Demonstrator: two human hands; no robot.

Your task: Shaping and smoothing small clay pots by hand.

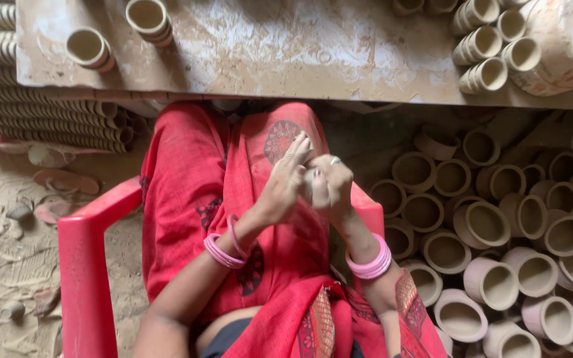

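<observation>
Pressing a pale clay lump (pixel 309 187), the flat, open left hand (pixel 285 180) should bear evenly against the right hand (pixel 329 182) cupping it.

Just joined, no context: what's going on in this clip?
A person seated in a red plastic chair works a small pale lump of clay between both hands over their lap. The right hand cups it, and the flat left hand presses against it. A heap of unfired clay cups lies on the ground to their right, and a few more sit on the dusty slab ahead.
</observation>
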